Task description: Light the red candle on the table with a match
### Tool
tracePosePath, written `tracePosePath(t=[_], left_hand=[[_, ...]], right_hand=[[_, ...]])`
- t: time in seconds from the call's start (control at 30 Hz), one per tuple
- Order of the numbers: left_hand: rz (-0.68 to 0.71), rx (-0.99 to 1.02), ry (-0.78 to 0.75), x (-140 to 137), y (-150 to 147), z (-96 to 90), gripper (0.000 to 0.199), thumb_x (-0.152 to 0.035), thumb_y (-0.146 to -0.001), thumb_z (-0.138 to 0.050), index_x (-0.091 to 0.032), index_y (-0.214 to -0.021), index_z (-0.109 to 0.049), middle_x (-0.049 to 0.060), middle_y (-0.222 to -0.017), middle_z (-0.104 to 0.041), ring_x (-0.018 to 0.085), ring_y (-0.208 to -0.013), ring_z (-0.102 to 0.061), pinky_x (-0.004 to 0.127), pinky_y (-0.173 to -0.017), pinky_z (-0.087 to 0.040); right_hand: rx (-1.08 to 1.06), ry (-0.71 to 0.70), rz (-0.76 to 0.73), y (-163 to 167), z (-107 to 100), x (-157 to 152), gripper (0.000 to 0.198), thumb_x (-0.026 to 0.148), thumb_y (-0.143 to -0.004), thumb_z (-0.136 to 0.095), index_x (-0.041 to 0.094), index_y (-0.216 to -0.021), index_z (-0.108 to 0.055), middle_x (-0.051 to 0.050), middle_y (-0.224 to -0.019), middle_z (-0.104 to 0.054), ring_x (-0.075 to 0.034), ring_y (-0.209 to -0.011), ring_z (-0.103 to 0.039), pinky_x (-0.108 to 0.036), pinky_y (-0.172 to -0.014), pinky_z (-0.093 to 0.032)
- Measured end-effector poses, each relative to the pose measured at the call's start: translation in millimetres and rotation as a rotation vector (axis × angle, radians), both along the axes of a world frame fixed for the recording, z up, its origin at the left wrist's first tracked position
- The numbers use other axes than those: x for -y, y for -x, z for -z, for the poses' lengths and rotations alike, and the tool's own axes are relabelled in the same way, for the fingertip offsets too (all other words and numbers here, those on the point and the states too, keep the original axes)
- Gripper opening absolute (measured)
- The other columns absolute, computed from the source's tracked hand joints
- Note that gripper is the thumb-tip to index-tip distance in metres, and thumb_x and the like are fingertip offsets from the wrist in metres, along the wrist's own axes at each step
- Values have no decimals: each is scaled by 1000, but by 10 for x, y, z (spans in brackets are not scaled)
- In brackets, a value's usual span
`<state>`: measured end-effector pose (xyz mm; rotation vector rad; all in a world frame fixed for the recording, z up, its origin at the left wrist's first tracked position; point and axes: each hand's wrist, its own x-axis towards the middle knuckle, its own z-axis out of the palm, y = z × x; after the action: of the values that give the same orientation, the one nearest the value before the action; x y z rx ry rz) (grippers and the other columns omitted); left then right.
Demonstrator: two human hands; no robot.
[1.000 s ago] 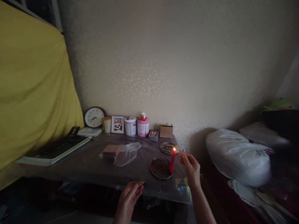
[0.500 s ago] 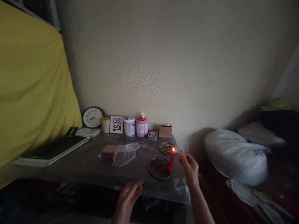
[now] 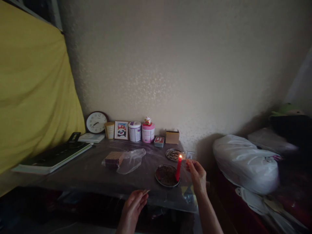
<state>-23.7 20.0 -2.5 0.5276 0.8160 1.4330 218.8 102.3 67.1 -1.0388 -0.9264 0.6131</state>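
Note:
A lit red candle [image 3: 178, 169] stands, leaning slightly, at the right rim of a round metal plate [image 3: 158, 179] with dark residue in it. Just right of the flame, my right hand [image 3: 198, 174] pinches a thin stick, seemingly a matchstick [image 3: 184, 158], its tip close to the flame. My left hand [image 3: 134, 204] is at the table's front edge, fingers closed on a small, thin tan piece [image 3: 146, 192] too small to identify surely. Behind the candle lies a second metal plate [image 3: 168, 157] holding several thin sticks.
On the table [image 3: 97, 172] are a brown block-like pack [image 3: 114, 158] in clear plastic and a large dark book [image 3: 56, 157]. Along the wall stand a clock [image 3: 97, 122], a framed picture [image 3: 121, 130], canisters [image 3: 135, 131] and a cardboard box [image 3: 172, 136]. White bags [image 3: 243, 162] lie right.
Both hands keep nearly the same places. My right hand has shifted very slightly left, toward the flame. The candle stays lit.

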Motion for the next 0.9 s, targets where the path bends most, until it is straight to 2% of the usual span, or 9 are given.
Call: tracePosePath(t=[0.23, 0.57, 0.9], left_hand=[[-16, 7, 25, -48, -8, 37, 38, -42, -45, -82, -17, -71, -69, 7, -82, -75, 21, -82, -66, 29, -77, -49], [-10, 5, 1, -32, -4, 29, 32, -37, -54, -79, -17, -76, -68, 9, -88, -74, 21, -87, -66, 29, -81, -49], [-15, 3, 13, -52, -7, 22, 37, -39, -50, -81, -15, -74, -68, 9, -84, -75, 20, -83, -66, 27, -76, -50]], right_hand=[[17, 2, 6, 17, -23, 21, 35, 48, -61, -70, 14, -67, -65, 1, -58, -61, -11, -54, -53, -22, -54, -45], [19, 5, 15, 24, -38, 25, 35, 48, -61, -69, 14, -67, -64, 1, -57, -60, -11, -53, -52, -22, -53, -43], [21, -7, 12, 41, -73, 55, 34, 48, -61, -70, 15, -67, -66, 1, -58, -61, -11, -55, -53, -22, -54, -43]])
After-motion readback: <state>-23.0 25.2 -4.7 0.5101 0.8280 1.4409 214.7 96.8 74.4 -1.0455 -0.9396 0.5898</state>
